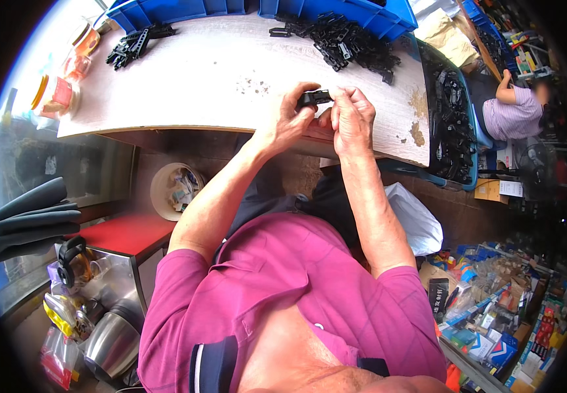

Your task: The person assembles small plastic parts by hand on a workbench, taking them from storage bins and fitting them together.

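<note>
A small black plastic part [314, 98] is held between my two hands over the front edge of the light wooden table [185, 85]. My left hand [288, 116] is closed round its left end with thumb and fingers. The fingertips of my right hand [353, 118] pinch at its right end; whether they hold a separate small piece is too small to tell. Beyond my hands lies a large heap of similar black parts [342, 42]. A smaller pile of black parts [136, 44] lies at the far left of the table.
Blue bins [179, 9] stand along the table's back. A blue tub of black parts [452, 124] is at the right. Jars [54, 96] line the left edge. A white bucket [165, 190] stands below. Another person [512, 111] sits at the far right, near cluttered shelves.
</note>
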Demonstrator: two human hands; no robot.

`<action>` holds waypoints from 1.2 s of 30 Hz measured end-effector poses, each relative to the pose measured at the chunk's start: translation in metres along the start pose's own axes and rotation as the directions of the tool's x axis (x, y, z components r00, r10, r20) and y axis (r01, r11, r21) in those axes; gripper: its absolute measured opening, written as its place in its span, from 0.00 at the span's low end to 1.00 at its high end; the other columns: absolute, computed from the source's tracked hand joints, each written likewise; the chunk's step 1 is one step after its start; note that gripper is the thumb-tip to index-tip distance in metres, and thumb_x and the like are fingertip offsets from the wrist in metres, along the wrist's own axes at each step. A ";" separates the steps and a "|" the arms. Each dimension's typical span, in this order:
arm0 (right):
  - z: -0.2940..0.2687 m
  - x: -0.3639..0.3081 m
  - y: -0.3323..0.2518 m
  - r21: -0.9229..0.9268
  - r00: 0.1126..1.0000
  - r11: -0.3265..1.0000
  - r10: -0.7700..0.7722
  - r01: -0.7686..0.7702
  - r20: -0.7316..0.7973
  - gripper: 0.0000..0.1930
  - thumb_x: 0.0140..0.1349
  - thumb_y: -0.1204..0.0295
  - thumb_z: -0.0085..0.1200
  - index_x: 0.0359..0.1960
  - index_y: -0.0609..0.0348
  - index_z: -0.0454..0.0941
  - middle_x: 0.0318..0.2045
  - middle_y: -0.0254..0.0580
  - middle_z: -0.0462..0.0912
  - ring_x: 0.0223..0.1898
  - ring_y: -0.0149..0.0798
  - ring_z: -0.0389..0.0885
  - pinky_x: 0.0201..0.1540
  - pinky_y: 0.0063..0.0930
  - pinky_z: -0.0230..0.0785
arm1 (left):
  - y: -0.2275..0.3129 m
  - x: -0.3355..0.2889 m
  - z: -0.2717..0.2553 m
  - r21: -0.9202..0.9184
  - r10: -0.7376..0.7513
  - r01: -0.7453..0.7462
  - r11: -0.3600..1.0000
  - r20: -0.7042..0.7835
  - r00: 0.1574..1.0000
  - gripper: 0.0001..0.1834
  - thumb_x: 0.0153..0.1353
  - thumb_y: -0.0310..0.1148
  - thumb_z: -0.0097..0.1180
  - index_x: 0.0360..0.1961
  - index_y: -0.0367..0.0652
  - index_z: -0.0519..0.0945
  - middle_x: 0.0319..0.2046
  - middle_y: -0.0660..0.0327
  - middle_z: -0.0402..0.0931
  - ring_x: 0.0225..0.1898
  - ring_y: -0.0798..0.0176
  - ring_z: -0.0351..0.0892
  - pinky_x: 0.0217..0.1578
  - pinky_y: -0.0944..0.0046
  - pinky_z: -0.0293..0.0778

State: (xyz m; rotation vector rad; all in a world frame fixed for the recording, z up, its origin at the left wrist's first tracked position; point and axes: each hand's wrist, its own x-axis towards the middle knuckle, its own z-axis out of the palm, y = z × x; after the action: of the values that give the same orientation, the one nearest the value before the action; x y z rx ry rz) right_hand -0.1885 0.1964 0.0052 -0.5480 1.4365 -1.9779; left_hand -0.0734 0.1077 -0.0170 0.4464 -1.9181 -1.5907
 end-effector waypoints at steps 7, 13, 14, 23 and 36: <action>0.005 0.003 0.001 -0.013 1.000 1.000 -0.003 0.002 -0.023 0.07 0.59 0.74 0.60 0.27 0.57 0.74 0.16 0.26 0.74 0.12 0.18 0.61 0.16 0.14 0.51 | 0.015 0.006 0.009 0.002 0.099 -0.101 0.995 -0.229 0.968 0.12 0.60 0.33 0.58 0.42 0.37 0.80 0.28 0.55 0.81 0.32 0.65 0.80 0.37 0.63 0.75; 0.016 0.016 -0.003 -0.174 0.996 0.980 0.094 -0.094 -0.010 0.06 0.54 0.74 0.60 0.29 0.59 0.74 0.18 0.30 0.75 0.12 0.21 0.65 0.15 0.17 0.57 | 0.014 -0.001 -0.012 -0.091 -0.115 0.089 0.992 -0.338 0.934 0.08 0.61 0.31 0.58 0.37 0.37 0.80 0.28 0.59 0.80 0.32 0.71 0.77 0.37 0.68 0.74; 0.026 0.019 -0.008 -0.209 0.989 0.967 0.146 -0.148 -0.023 0.07 0.55 0.73 0.60 0.31 0.60 0.73 0.14 0.30 0.70 0.11 0.25 0.67 0.17 0.27 0.68 | 0.006 0.001 -0.022 -0.128 -0.080 0.031 0.991 -0.402 0.912 0.06 0.61 0.29 0.58 0.36 0.38 0.81 0.27 0.61 0.79 0.31 0.73 0.75 0.36 0.70 0.73; 0.084 0.084 0.003 -0.491 0.993 0.862 0.106 -0.122 -0.061 0.19 0.54 0.73 0.59 0.49 0.60 0.73 0.22 0.43 0.77 0.13 0.33 0.75 0.15 0.32 0.77 | 0.002 -0.004 -0.065 -0.312 -0.156 0.008 0.950 -0.451 0.879 0.19 0.59 0.33 0.64 0.50 0.40 0.76 0.34 0.66 0.78 0.31 0.76 0.74 0.28 0.75 0.73; 0.114 0.124 0.016 -0.762 0.989 0.635 0.016 -0.125 -0.149 0.15 0.54 0.69 0.59 0.42 0.63 0.81 0.26 0.46 0.83 0.15 0.35 0.79 0.16 0.28 0.76 | -0.001 0.000 -0.068 -0.337 -0.111 -0.066 0.939 -0.480 0.870 0.18 0.61 0.28 0.61 0.50 0.35 0.74 0.31 0.63 0.77 0.28 0.74 0.76 0.28 0.74 0.75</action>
State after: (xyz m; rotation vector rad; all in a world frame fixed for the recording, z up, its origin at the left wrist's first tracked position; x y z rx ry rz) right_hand -0.1988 0.0283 0.0231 -0.7063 2.3586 -1.2534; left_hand -0.0308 0.0552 -0.0112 0.6526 -1.2255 -1.5933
